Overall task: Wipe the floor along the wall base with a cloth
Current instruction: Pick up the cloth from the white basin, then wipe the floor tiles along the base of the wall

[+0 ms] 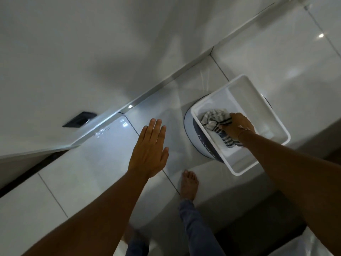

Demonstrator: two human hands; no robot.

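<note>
A grey-and-white striped cloth (214,118) lies inside a white rectangular plastic tub (203,108) at the right. My right hand (238,126) reaches into the tub and is closed on the cloth. My left hand (149,152) hovers flat over the glossy white floor tiles (88,163), fingers spread and holding nothing. The wall base (166,84), a shiny skirting strip, runs diagonally from lower left to upper right between the white wall and the floor.
The tub rests on a round white-and-dark device (190,132) on the floor. A dark socket plate (80,119) sits low on the wall. My bare foot (189,184) and jeans leg stand below the tub. A dark mat (258,218) lies at lower right.
</note>
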